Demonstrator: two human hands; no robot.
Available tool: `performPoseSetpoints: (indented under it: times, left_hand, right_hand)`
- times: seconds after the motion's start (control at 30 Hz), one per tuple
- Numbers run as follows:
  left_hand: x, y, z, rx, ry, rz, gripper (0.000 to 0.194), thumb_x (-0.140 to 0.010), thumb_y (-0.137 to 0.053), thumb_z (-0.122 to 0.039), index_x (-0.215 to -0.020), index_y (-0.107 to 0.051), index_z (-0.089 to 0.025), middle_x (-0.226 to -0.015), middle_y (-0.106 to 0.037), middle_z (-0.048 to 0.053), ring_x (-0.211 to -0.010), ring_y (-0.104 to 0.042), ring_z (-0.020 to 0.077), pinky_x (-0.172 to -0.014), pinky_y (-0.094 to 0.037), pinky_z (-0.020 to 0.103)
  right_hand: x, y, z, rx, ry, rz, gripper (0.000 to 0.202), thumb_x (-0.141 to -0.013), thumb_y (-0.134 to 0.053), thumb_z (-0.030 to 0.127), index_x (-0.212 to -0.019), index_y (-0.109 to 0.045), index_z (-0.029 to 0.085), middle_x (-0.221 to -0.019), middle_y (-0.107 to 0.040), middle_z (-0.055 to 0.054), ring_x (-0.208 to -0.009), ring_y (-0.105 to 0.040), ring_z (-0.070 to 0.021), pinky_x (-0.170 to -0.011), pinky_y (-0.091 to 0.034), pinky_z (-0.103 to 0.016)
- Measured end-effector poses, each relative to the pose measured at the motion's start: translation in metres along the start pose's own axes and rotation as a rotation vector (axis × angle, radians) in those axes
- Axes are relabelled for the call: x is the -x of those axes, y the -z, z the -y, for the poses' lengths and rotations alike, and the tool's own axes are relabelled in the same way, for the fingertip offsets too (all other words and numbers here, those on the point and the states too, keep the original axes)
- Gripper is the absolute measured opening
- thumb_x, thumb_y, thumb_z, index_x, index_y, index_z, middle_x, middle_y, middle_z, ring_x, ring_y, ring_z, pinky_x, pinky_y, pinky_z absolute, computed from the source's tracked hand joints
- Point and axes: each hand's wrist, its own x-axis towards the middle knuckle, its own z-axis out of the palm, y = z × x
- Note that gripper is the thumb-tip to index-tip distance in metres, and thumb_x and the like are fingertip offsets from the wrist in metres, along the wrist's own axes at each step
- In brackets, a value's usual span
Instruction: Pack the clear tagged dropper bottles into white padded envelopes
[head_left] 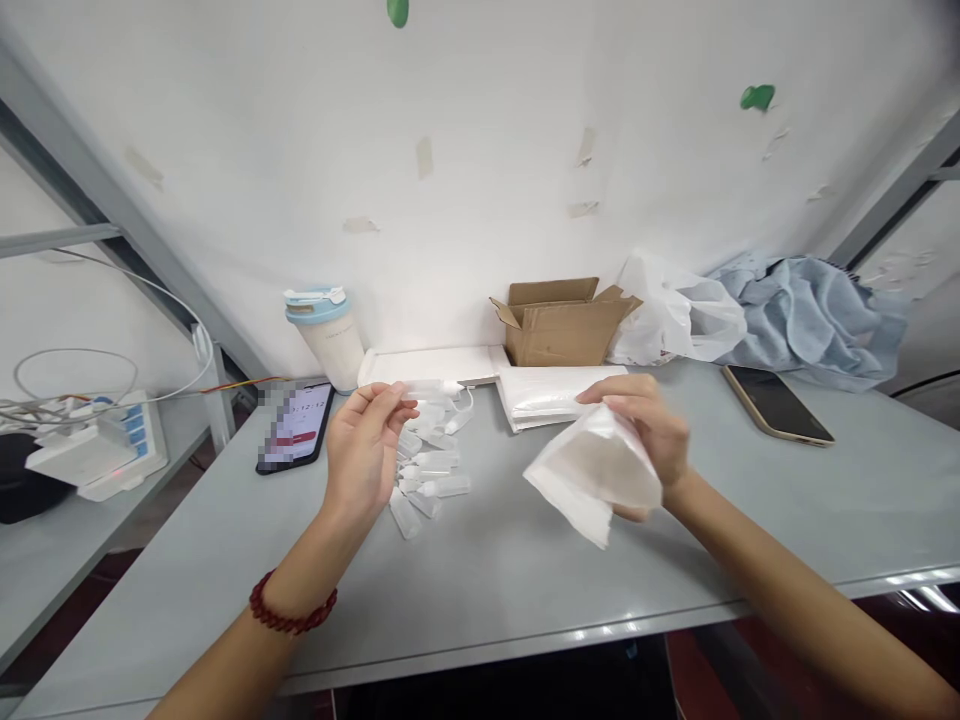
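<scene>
Between thumb and fingers, my left hand (366, 440) pinches a small clear plastic squeeze bottle (431, 388) with a white cap on a strap. Below it on the table lies a pile of similar small bottles (431, 465). My right hand (645, 425) grips a white padded mailer bag (600, 465), tilted so that its mouth gapes toward me. Part of that hand is hidden behind the bag. A stack of flat white mailers (544, 390) lies just behind my right hand.
Along the wall stand a cream tumbler (326, 335), an open cardboard box (566, 330), a white plastic bag (671, 310) and a light blue cloth (817, 310). One phone (300, 425) lies left, another phone (780, 405) right. A power strip (124, 450) with cables sits far left.
</scene>
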Motion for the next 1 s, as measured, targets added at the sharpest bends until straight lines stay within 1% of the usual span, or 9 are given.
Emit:
performPoseSetpoints:
  times: [0.03,0.1,0.27,0.43,0.67,0.77,0.87,0.93,1.0]
  left_hand:
    - [0.001,0.0,-0.001,0.004,-0.009,0.007,0.016,-0.066,-0.076,-0.019,-0.07,-0.062,-0.013,-0.069,-0.057,-0.001,-0.068,-0.059,0.0098,-0.061,-0.05,0.019]
    - [0.003,-0.001,-0.003,0.005,-0.034,0.01,0.014,-0.066,-0.075,-0.019,-0.069,-0.062,-0.013,-0.069,-0.057,-0.001,-0.067,-0.06,0.0101,-0.06,-0.05,0.02]
    - [0.011,-0.003,-0.005,0.0,-0.17,0.006,0.014,-0.069,-0.073,-0.019,-0.068,-0.061,-0.014,-0.073,-0.061,0.001,-0.063,-0.06,0.0103,-0.056,-0.05,0.021]
    - [0.023,-0.007,0.002,-0.163,-0.351,0.11,0.01,-0.073,-0.07,-0.017,-0.074,-0.061,-0.015,-0.086,-0.064,0.003,-0.072,-0.062,0.0122,-0.059,-0.052,0.023]
    - [0.042,-0.009,0.028,-0.476,-0.501,0.417,0.005,-0.081,-0.062,-0.013,-0.083,-0.062,-0.017,-0.091,-0.064,0.005,-0.09,-0.062,0.0162,-0.074,-0.055,0.027]
    - [0.047,-0.01,0.035,-0.628,-0.671,0.498,0.01,-0.082,-0.059,-0.009,-0.087,-0.063,-0.017,-0.091,-0.066,0.006,-0.088,-0.061,0.0164,-0.077,-0.053,0.029]
    - [0.051,-0.009,0.037,-0.845,-0.857,0.52,0.014,-0.085,-0.054,-0.01,-0.088,-0.066,-0.018,-0.097,-0.065,0.008,-0.098,-0.055,0.0203,-0.088,-0.046,0.038]
    - [0.054,-0.009,0.037,-1.006,-0.87,0.494,0.021,-0.089,-0.048,-0.015,-0.089,-0.069,-0.019,-0.114,-0.059,0.01,-0.112,-0.044,0.0255,-0.096,-0.038,0.047]
    - [0.057,-0.007,0.037,-1.125,-0.812,0.456,0.03,-0.092,-0.04,-0.02,-0.093,-0.07,-0.021,-0.133,-0.044,0.011,-0.125,-0.03,0.0302,-0.102,-0.027,0.055]
  right_hand:
    - [0.0,-0.001,0.0,-0.02,0.131,-0.061,0.058,-0.074,-0.052,0.051,-0.123,-0.036,0.025,-0.093,-0.057,-0.01,-0.078,-0.058,-0.0288,-0.063,-0.045,-0.046]
    - [-0.002,-0.004,-0.001,0.016,0.186,-0.016,0.059,-0.073,-0.054,0.039,-0.127,-0.037,0.02,-0.1,-0.055,-0.012,-0.084,-0.057,-0.0286,-0.067,-0.046,-0.045]
    - [-0.003,-0.011,-0.001,0.136,-0.013,0.279,0.059,-0.072,-0.056,0.025,-0.128,-0.037,0.016,-0.111,-0.051,-0.015,-0.095,-0.05,-0.0292,-0.077,-0.046,-0.047]
    - [0.0,-0.017,0.004,0.086,-0.111,0.398,0.055,-0.071,-0.056,0.021,-0.124,-0.041,0.015,-0.111,-0.052,-0.015,-0.096,-0.047,-0.0281,-0.08,-0.046,-0.045]
    - [0.0,-0.023,0.019,-0.011,-0.107,0.395,0.056,-0.07,-0.056,0.02,-0.124,-0.041,0.016,-0.109,-0.052,-0.014,-0.095,-0.048,-0.0272,-0.079,-0.046,-0.044]
    - [0.001,-0.025,0.022,-0.005,-0.089,0.373,0.055,-0.07,-0.056,0.019,-0.122,-0.042,0.015,-0.107,-0.053,-0.014,-0.093,-0.048,-0.0271,-0.076,-0.047,-0.043]
    - [0.003,-0.027,0.022,-0.005,-0.078,0.375,0.053,-0.071,-0.056,0.02,-0.122,-0.042,0.015,-0.107,-0.054,-0.014,-0.093,-0.048,-0.0271,-0.076,-0.047,-0.043]
    - [0.004,-0.028,0.023,-0.005,-0.079,0.386,0.052,-0.071,-0.056,0.02,-0.122,-0.043,0.014,-0.107,-0.054,-0.014,-0.093,-0.048,-0.0271,-0.075,-0.047,-0.043]
    - [0.005,-0.028,0.024,-0.006,-0.079,0.389,0.052,-0.071,-0.056,0.019,-0.12,-0.044,0.013,-0.106,-0.054,-0.015,-0.093,-0.049,-0.0269,-0.075,-0.047,-0.043]
